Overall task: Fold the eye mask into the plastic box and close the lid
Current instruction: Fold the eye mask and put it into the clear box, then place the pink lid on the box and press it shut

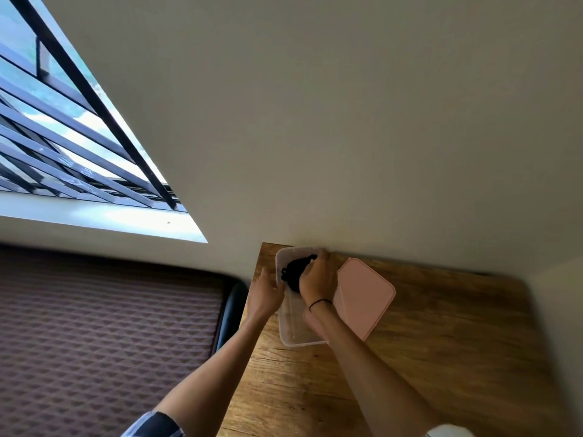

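At the left side of the clear, rectangular plastic box (pixel 295 323), which is set on the brown wood-grain tabletop (pixel 441 357) against the wall, the left hand (pixel 264 294) is held with its fingers loosely spread, touching the box's wall but gripping nothing. The black, bunched fabric eye mask (pixel 295 272) is seen inside the far end of the box, pressed down by the right hand (pixel 318 280), whose fingers are curled closed on it. The flat pink rectangular lid (pixel 362 298) is left off, lying just beside the box's right side.

Right hand (pixel 317 277) presses black eye mask (pixel 295 271) into clear box (pixel 291 329); pink lid (pixel 362 298) beside.
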